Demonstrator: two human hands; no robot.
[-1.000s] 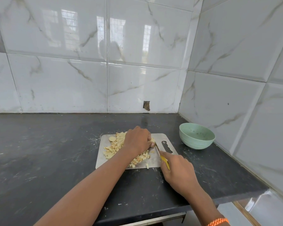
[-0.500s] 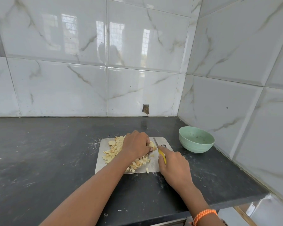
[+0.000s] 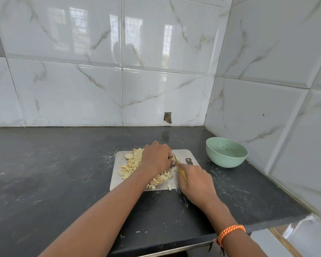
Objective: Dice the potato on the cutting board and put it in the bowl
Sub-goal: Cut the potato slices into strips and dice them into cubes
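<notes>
Potato point(image 3: 132, 165) mostly diced already, piling up mid-frame on the cutting board point(image 3: 117, 179), last chunk getting pinned under the curled left hand point(image 3: 157, 157). Right hand point(image 3: 195, 180) gripping the yellow-handled knife point(image 3: 178, 165); probably worth keeping those fingertips tucked, then scraping everything into the green bowl point(image 3: 226, 154) sitting empty at right.

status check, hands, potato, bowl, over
Left hand holds the potato piece on the cutting board; right hand grips the knife. Diced potato piled. Bowl without dice, path clear.
</notes>
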